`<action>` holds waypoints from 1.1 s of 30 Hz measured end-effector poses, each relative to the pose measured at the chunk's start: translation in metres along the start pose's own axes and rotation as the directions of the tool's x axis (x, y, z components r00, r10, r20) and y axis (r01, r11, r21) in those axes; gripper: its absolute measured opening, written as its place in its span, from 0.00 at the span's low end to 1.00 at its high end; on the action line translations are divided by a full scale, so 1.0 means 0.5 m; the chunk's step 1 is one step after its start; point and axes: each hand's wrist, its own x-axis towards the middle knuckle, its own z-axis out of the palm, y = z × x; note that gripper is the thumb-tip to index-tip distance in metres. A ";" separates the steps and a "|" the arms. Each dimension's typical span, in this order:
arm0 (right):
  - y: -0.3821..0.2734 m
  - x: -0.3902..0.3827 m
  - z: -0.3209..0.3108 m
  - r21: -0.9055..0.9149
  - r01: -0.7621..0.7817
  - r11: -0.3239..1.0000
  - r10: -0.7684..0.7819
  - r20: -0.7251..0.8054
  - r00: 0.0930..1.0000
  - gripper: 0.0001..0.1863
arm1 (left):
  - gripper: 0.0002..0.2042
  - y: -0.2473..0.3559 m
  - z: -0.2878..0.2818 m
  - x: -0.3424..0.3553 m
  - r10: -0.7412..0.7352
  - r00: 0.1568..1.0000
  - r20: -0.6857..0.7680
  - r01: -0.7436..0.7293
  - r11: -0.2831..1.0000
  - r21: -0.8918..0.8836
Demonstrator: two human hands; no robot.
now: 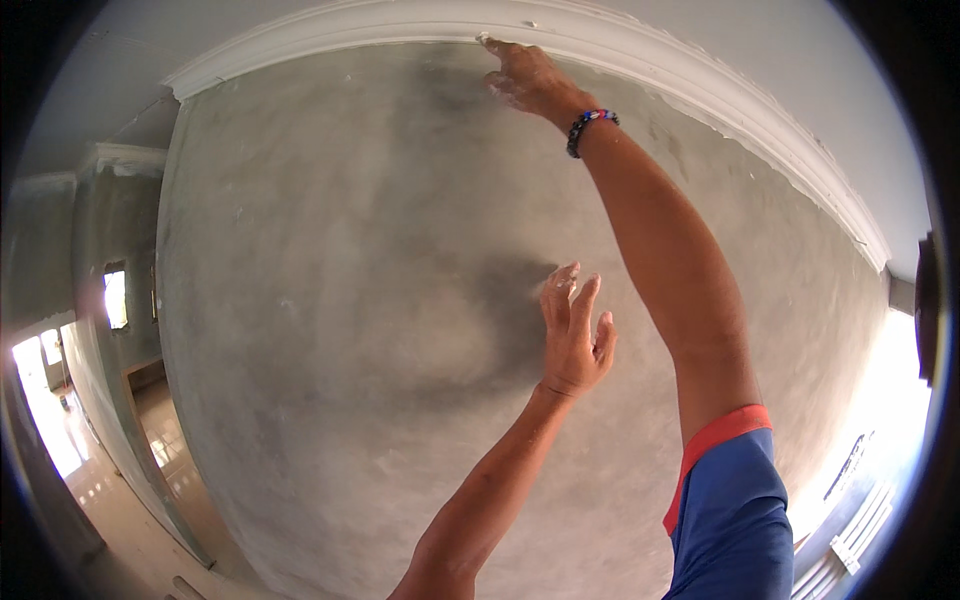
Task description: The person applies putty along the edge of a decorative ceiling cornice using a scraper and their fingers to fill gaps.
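Note:
High up, my right hand (535, 82) reaches to the lower edge of a white moulded cornice (620, 45). Its index finger is stretched out, with a small whitish dab (483, 38) at the tip where it meets the cornice. The other fingers are bent and apart from the index finger; they look whitened with residue. My left hand (575, 335) is raised in front of the grey plastered wall (330, 260), fingers spread and holding nothing. White smears mark its fingertips. Whether it touches the wall I cannot tell.
The cornice runs along the top of the wall under a pale ceiling (840, 60). To the left are a doorway (45, 400), a small window opening (115, 295) and a shiny tiled floor (120, 520). Long white strips (850, 545) lie at the lower right, near a bright opening.

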 end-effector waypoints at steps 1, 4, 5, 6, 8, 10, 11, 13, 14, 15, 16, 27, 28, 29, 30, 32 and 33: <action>-0.005 0.008 -0.002 -0.014 0.055 0.998 -0.055 0.021 0.998 0.25 | 0.25 -0.002 -0.006 -0.004 -0.007 1.000 -0.004 0.007 1.000 0.011; 0.126 0.063 0.001 0.057 0.408 0.911 -0.411 0.057 0.910 0.24 | 0.25 0.011 0.001 0.004 0.006 1.000 0.002 -0.006 1.000 -0.009; 0.185 0.073 -0.004 0.049 0.355 0.934 -0.358 0.114 0.927 0.24 | 0.25 0.017 0.011 0.010 0.018 1.000 0.010 -0.017 0.999 -0.027; 0.245 0.078 -0.016 0.034 0.297 0.954 -0.298 0.168 0.940 0.24 | 0.25 0.026 0.024 0.014 0.031 0.999 0.018 -0.030 0.998 -0.050; 0.148 0.069 -0.001 -0.124 0.284 0.951 -0.233 0.317 0.919 0.24 | 0.25 0.002 -0.006 0.001 -0.001 1.000 -0.017 0.002 1.000 0.022; 0.083 0.034 -0.038 -0.654 0.435 0.619 -0.177 0.424 0.888 0.25 | 0.25 0.006 -0.015 -0.002 -0.003 1.000 -0.026 0.004 1.000 0.023; 0.106 0.029 -0.045 -0.832 0.514 0.208 -0.170 0.487 0.857 0.25 | 0.25 0.008 -0.014 0.002 -0.004 1.000 -0.019 0.004 1.000 0.006; 0.179 0.011 -0.072 -0.860 0.507 -0.053 -0.291 0.499 0.816 0.26 | 0.25 0.012 -0.011 0.006 -0.006 1.000 -0.001 0.006 1.000 -0.024; 0.261 -0.004 -0.096 -0.848 0.511 0.138 -0.419 0.417 0.806 0.27 | 0.25 0.020 -0.002 0.009 -0.001 1.000 0.015 0.002 0.999 -0.052; 0.265 -0.011 -0.097 -0.802 0.490 0.341 -0.403 0.346 0.847 0.27 | 0.25 0.017 -0.004 0.007 -0.011 1.000 0.025 0.012 0.999 -0.053; 0.268 -0.019 -0.104 -0.722 0.451 0.525 -0.381 0.274 0.883 0.28 | 0.25 0.017 -0.007 0.008 -0.014 1.000 0.026 0.015 0.998 -0.059; 0.115 -0.003 -0.071 0.742 -0.244 0.624 0.002 0.312 0.950 0.14 | 0.24 0.002 -0.012 0.004 0.003 1.000 -0.022 -0.005 0.993 -0.114; 0.081 0.022 -0.052 0.853 -0.397 0.339 0.059 0.402 0.914 0.12 | 0.24 0.002 -0.013 0.003 -0.001 1.000 -0.018 -0.001 0.994 -0.110; 0.064 0.047 -0.036 0.864 -0.503 0.014 0.077 0.500 0.862 0.11 | 0.25 0.002 -0.017 0.005 -0.004 1.000 -0.015 0.003 0.995 -0.101; 0.050 0.065 -0.022 0.859 -0.495 -0.130 0.061 0.506 0.861 0.12 | 0.25 0.001 -0.021 0.007 -0.007 1.000 -0.013 0.006 0.996 -0.090; 0.074 0.098 0.006 0.799 -0.446 -0.404 0.053 0.507 0.860 0.14 | 0.25 0.005 -0.022 0.009 -0.002 1.000 -0.004 0.001 0.994 -0.113; 0.105 0.112 -0.002 0.786 -0.397 -0.473 0.085 0.490 0.868 0.14 | 0.25 0.009 -0.020 0.010 0.003 1.000 0.004 -0.002 0.992 -0.129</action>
